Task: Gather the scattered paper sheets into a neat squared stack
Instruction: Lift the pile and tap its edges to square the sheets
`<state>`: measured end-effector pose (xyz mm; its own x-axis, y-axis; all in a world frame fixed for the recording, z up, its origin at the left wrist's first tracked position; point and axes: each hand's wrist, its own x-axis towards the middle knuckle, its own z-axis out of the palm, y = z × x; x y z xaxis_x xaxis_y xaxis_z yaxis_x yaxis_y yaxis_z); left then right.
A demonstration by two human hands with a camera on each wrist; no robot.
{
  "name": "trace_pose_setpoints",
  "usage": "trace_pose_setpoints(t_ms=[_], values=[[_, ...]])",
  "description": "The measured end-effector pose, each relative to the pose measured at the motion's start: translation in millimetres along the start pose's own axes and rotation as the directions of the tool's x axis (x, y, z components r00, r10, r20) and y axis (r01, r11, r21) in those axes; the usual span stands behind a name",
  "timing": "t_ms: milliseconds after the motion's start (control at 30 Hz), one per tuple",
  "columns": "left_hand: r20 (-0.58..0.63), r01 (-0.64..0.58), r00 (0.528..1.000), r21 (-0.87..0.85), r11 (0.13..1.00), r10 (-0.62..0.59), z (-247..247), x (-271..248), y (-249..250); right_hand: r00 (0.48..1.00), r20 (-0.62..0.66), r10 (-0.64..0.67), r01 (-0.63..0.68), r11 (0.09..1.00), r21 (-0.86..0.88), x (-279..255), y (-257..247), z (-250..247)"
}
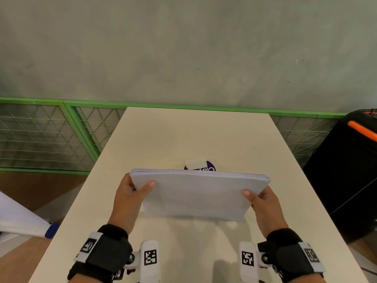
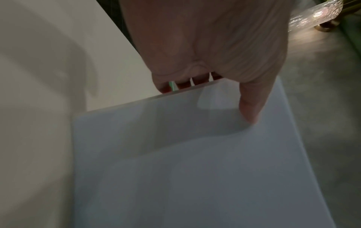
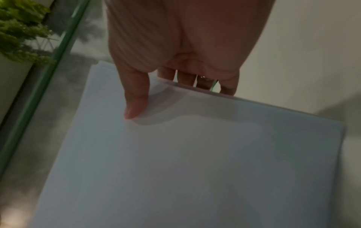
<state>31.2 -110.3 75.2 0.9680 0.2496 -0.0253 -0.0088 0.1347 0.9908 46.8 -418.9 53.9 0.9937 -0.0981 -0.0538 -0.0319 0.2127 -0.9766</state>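
A stack of white paper sheets point(image 1: 196, 194) stands on its long edge on the cream table point(image 1: 183, 135), tilted back toward me. My left hand point(image 1: 132, 190) grips the stack's left side, thumb on the near face and fingers behind. My right hand point(image 1: 260, 198) grips the right side the same way. In the left wrist view the paper stack point(image 2: 195, 169) fills the lower frame under my left hand point(image 2: 224, 95). In the right wrist view the sheets point(image 3: 185, 162) sit under my right hand point(image 3: 166, 91). The stack's top edges show slight fanning.
A purple and white object point(image 1: 204, 166) lies on the table just behind the stack, mostly hidden. A green wire fence point(image 1: 61, 135) runs along the far side. A black case with an orange strip point(image 1: 350, 160) stands right of the table. A white sheet point(image 1: 20, 219) lies at the left.
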Motion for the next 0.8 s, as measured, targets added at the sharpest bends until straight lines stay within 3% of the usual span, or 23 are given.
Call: trace_pose_setpoints(t_ms=[200,400,567,667,800], values=[[0.078,0.042,0.996,-0.052,0.998,-0.038,7,6,-5,0.980,0.189,0.057,-0.058,0.998,0.000,5,5,5],[0.083,0.069,0.994,-0.048,0.996,-0.065,6,6,-3,0.982,0.185,0.045,-0.047,0.999,0.007,7,0,8],[0.068,0.107,0.992,0.026,0.994,-0.108,11,1,-4,0.996,0.064,0.068,-0.064,0.996,-0.054,8,6,14],[0.001,0.100,0.995,0.040,0.994,-0.100,16,2,-3,0.998,-0.036,0.041,-0.045,0.993,-0.105,6,4,19],[-0.020,0.046,0.999,0.065,0.997,-0.045,21,-2,10,0.998,-0.069,-0.010,0.002,0.993,-0.117,3,-9,22]])
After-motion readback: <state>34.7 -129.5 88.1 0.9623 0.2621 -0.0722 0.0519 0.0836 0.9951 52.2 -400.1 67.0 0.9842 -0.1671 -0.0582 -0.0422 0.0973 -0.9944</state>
